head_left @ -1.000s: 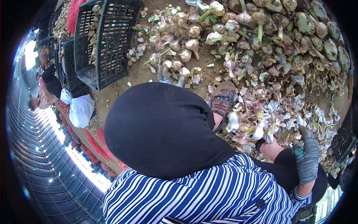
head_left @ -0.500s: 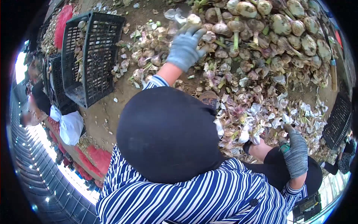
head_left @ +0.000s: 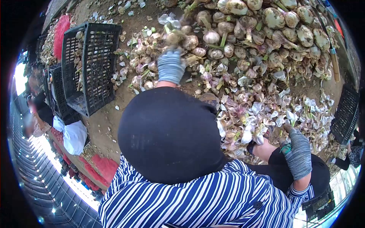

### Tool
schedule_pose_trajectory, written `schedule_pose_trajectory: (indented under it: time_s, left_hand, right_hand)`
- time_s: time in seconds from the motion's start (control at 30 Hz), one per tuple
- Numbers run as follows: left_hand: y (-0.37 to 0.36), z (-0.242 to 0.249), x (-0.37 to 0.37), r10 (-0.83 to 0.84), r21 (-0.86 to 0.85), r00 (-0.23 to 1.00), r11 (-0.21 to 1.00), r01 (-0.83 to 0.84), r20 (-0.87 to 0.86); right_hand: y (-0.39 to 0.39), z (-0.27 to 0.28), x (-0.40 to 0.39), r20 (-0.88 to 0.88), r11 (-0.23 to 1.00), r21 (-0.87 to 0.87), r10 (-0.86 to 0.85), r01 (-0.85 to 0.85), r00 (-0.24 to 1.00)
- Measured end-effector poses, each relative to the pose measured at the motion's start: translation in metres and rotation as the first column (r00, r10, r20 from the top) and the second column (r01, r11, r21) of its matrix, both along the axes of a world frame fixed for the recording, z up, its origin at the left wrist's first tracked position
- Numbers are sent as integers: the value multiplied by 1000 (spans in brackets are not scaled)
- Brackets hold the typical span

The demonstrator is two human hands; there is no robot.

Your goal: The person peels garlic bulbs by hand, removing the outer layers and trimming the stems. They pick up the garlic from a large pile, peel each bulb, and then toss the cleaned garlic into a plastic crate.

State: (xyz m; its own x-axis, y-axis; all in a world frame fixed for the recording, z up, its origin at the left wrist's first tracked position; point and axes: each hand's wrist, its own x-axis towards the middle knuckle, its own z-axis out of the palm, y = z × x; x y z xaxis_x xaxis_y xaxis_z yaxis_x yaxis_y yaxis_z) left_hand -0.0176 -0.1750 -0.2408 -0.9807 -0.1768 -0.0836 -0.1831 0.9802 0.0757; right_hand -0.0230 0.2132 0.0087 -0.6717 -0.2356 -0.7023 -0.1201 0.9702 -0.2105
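My left hand (head_left: 171, 67), in a grey-blue glove, is low over the garlic at the top centre. Its fingertips are smeared by motion, just below a blurred bulb (head_left: 173, 37); whether it grips anything is unclear. At the right, my right hand (head_left: 298, 154) is near my bent knee, in a darker grey glove with a green patch. Its fingers are curled together, and what they hold is too unclear to name. White garlic skin (head_left: 292, 117) shows just beyond its fingertips. A large heap of garlic bulbs (head_left: 274, 18) with stems lies at the upper right.
A black crate (head_left: 99, 64) stands tilted on the soil at the upper left, with a white bag (head_left: 74, 136) below it. Another black crate (head_left: 344, 114) is at the right edge. Loose skins (head_left: 247, 133) cover the ground by my foot. A person (head_left: 41, 110) is at the far left.
My left hand has moved left and slightly down, and its spread fingers have drawn in. My right hand has shifted slightly left. The view has shifted a little.
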Motion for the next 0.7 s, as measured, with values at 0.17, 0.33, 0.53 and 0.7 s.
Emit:
schedule_pose_trajectory:
  time_s: [0.17, 0.33, 0.53, 0.7]
  left_hand:
    - [-2, 49, -3, 90, 68, 994, 993, -94, 58]
    - [21, 44, -51, -248, -78, 960, 963, 259, 128]
    - [20, 32, -60, -108, -13, 928, 993, 121, 356]
    - [14, 35, -26, -68, 212, 967, 977, 15, 244]
  right_hand:
    - [0, -1, 2, -19, 999, 4, 33, -33, 999]
    - [-2, 1, 1, -31, 1000, 17, 19, -18, 999]
    - [5, -6, 2, -30, 1000, -16, -4, 3, 1000]
    - [1, -5, 2, -26, 1000, -8, 19, -19, 999]
